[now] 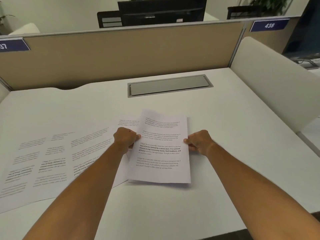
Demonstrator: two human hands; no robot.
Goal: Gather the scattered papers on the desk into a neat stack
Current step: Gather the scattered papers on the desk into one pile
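Head view shows the left hand [127,138] and the right hand [199,142] each pinching one side of the top sheet [161,149], near the middle of the frame. Both grips are closed on the paper, thumbs on top at the side edges, about halfway up the page. The sheet sits between the two hands, a little tilted, and its near edge looks lifted off the desk [242,135].

Paper like this is very light, thin and floppy. I think it will bend or crease if squeezed hard, and it can slide on the smooth desk. Holding both long edges, as now, looks like a good way to keep it flat.

Another sheet [128,122] peeks out just under it. More papers [43,161] lie spread out at the lower left of the frame, overlapping, not stacked yet.
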